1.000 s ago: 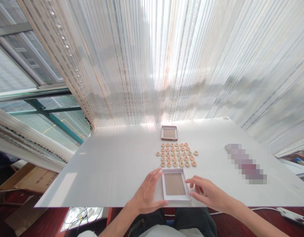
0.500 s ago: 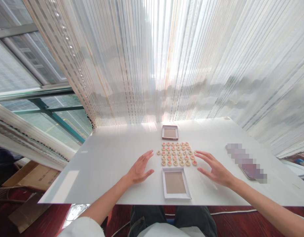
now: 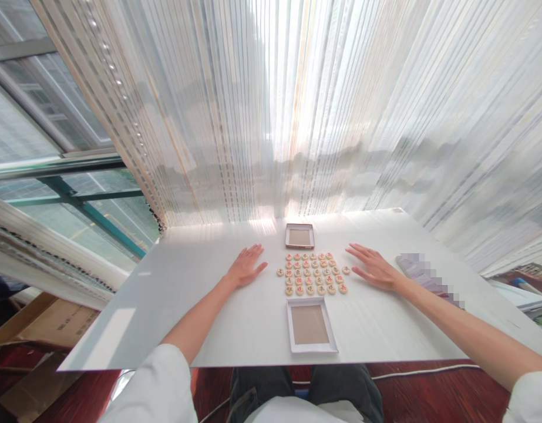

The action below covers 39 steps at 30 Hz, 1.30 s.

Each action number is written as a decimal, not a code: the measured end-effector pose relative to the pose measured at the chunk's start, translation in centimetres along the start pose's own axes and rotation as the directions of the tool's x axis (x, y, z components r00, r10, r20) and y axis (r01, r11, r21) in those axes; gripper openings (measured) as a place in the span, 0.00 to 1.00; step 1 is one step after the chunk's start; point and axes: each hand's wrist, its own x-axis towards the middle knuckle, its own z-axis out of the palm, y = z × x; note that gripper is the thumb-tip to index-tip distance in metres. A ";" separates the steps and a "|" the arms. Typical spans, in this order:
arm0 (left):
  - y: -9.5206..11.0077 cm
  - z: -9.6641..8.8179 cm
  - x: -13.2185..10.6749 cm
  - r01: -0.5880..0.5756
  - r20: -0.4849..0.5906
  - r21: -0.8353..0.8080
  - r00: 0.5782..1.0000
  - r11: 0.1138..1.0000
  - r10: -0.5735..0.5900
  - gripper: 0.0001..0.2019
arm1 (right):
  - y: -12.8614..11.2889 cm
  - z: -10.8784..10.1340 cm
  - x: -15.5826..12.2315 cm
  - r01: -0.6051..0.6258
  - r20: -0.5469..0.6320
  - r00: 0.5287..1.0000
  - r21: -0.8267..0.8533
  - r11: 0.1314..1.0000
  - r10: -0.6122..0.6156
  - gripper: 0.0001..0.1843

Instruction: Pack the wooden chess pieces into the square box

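Several round wooden chess pieces (image 3: 312, 274) with red and dark characters lie in rows in the middle of the white table (image 3: 200, 305). My left hand (image 3: 245, 265) rests flat on the table left of the pieces, fingers stretched out, holding nothing. My right hand (image 3: 373, 268) lies flat to their right, fingers spread, also empty. A shallow white box tray (image 3: 310, 325) with a brown bottom sits near the front edge, between my arms. A second, brown-rimmed tray (image 3: 299, 235) sits beyond the pieces.
A blurred flat object (image 3: 429, 277) lies on the table right of my right hand. Striped sheer curtains (image 3: 297, 117) hang behind the table. Cardboard boxes (image 3: 46, 320) stand on the floor at the left. A window frame (image 3: 77, 194) is at the left.
Both hands left the white tray's sides near the front edge, moved forward and apart, and now lie flat on either side of the chess pieces.
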 end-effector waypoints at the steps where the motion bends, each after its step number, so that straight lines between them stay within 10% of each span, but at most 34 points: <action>1: 0.0 0.1 0.0 0.002 0.003 0.003 1.000 1.000 -0.002 0.32 | 0.1 0.1 0.1 0.001 0.028 1.000 -0.010 1.000 -0.001 0.37; 23: 0.7 -0.4 -0.1 0.021 -0.032 -0.035 0.999 0.999 -0.022 0.30 | 2.0 1.5 3.3 -0.180 0.062 0.981 -0.086 0.980 0.185 0.36; 34: 11.2 -1.6 0.3 -0.300 -0.207 -0.161 0.942 0.940 0.266 0.17 | 2.0 1.7 3.6 -0.225 0.042 0.972 -0.105 0.969 0.231 0.37; 39: 11.8 -2.2 -0.6 -0.353 -0.219 -0.195 0.925 0.915 0.310 0.09 | 1.9 1.8 3.6 -0.242 0.031 0.969 -0.105 0.964 0.247 0.37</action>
